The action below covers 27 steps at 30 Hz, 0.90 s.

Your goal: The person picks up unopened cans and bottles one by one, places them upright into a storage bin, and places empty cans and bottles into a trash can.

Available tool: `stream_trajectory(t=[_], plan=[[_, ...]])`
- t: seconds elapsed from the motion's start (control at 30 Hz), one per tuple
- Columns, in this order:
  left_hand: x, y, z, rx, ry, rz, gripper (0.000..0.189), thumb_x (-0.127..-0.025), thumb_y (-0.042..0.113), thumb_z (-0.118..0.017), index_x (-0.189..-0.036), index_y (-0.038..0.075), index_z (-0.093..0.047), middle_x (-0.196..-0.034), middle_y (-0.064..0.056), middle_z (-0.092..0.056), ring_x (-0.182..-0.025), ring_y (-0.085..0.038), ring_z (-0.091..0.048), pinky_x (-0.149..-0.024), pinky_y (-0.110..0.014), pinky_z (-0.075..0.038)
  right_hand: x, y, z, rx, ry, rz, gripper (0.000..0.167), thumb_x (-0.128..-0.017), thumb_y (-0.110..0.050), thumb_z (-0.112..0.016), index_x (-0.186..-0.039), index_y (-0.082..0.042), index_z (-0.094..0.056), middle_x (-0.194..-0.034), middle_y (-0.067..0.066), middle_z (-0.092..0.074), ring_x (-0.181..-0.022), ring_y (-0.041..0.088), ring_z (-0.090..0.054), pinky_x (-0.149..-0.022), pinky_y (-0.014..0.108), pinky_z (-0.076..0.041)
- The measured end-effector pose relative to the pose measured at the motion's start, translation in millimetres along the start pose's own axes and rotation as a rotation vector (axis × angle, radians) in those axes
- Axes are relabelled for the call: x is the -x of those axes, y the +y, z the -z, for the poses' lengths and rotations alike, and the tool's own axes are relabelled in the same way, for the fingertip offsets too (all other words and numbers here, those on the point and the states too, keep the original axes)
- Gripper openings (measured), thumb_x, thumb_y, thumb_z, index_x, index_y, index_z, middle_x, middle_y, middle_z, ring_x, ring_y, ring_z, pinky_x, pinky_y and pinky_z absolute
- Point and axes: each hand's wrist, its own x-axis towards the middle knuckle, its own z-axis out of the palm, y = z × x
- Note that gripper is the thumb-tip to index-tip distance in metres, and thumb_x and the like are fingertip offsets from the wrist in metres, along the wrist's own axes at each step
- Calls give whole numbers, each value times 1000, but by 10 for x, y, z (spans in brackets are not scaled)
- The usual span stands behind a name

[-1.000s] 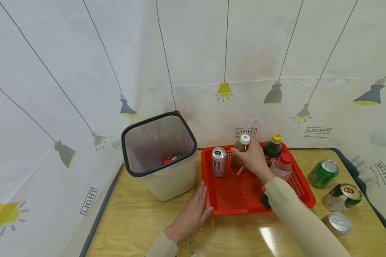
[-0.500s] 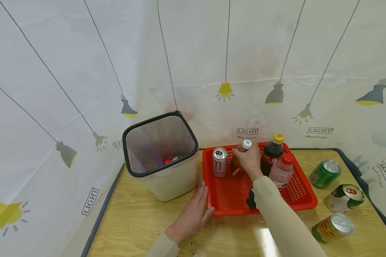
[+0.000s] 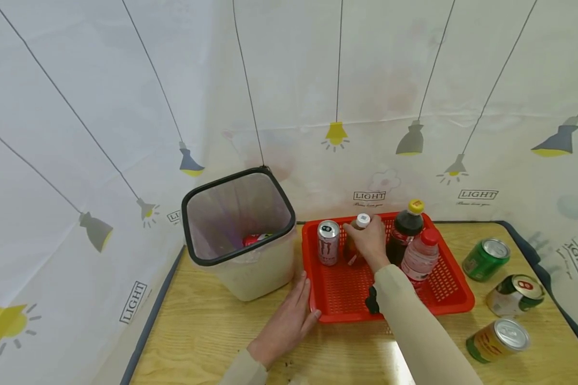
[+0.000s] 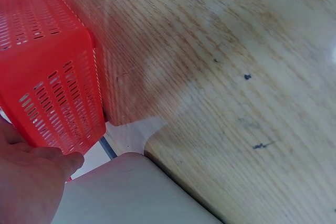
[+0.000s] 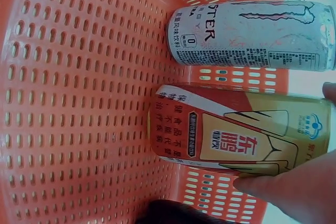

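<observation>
My right hand (image 3: pixel 373 243) grips a drink bottle (image 3: pixel 350 250) with a white cap near its top. The bottle stands upright in the red plastic basket (image 3: pixel 337 319); its red-and-yellow label (image 5: pixel 226 129) faces the right wrist camera. Left of it is a pale Monster can (image 3: pixel 328 246). Further right in the basket stand a dark cola bottle (image 3: pixel 407 227) with a yellow cap and a clear bottle (image 3: pixel 420 259) with a red cap. My left hand (image 3: pixel 286 321), fingers straight, rests against the basket's left side wall (image 4: pixel 60 95).
Behind and left of the basket stands a white bin (image 3: pixel 257 278) with a black rim, something red inside. On the wooden table to the right are a green can (image 3: pixel 485 261), a green-and-white can (image 3: pixel 515 297) and a yellow-green can (image 3: pixel 497 341).
My right hand has lowered the white-capped bottle in the basket and shifted slightly left, its forearm swinging left and uncovering the yellow-green can. My left hand stays at the basket.
</observation>
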Motion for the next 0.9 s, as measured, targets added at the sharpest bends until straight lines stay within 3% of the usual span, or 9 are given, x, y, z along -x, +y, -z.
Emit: stream_trajectory(t=[0.1, 0.23, 0.5, 0.73, 0.9], plan=[[3, 5, 9, 1, -16, 11, 77, -111, 51, -36, -164, 0, -15, -174, -12, -1, -157, -30, -18, -122, -47, -29, 26, -7, 13, 19, -28, -26, 60, -92, -30, -75, -131, 6, -46, -123, 24, -56, -114, 38, -57, -103, 53, -48], [18, 5, 10, -1, -33, 22, 81, -109, 58, -29, -165, 1, -14, -174, -12, -1, -158, -31, -17, -122, -48, -28, 26, -17, 36, 9, -37, -20, 62, -92, -31, -74, -135, 6, -48, -128, 24, -57, -114, 37, -58, -102, 52, -50], [21, -15, 7, 29, -25, 29, 74, -111, 41, -45, -164, -1, -16, -174, -14, -2, -157, -33, -18, -123, -49, -27, 68, -214, 130, -7, -108, 13, 72, -95, -41, -70, -148, 0, -45, -148, 21, -48, -132, 38, -49, -112, 55, -43], [-2, -5, -8, 5, -32, 31, 75, -110, 41, -46, -164, 0, -15, -174, -13, -2, -157, -31, -17, -122, -49, -28, 185, -422, 352, 90, -160, 79, 84, -98, -54, -61, -158, -2, -35, -161, 22, -37, -145, 42, -39, -117, 61, -35], [-10, 9, -9, -20, -20, 14, 75, -110, 41, -46, -164, -1, -16, -174, -13, -3, -157, -32, -19, -122, -49, -29, 357, -587, 583, 90, -160, 119, 84, -100, -58, -56, -162, -7, -31, -165, 19, -33, -150, 41, -32, -118, 63, -31]])
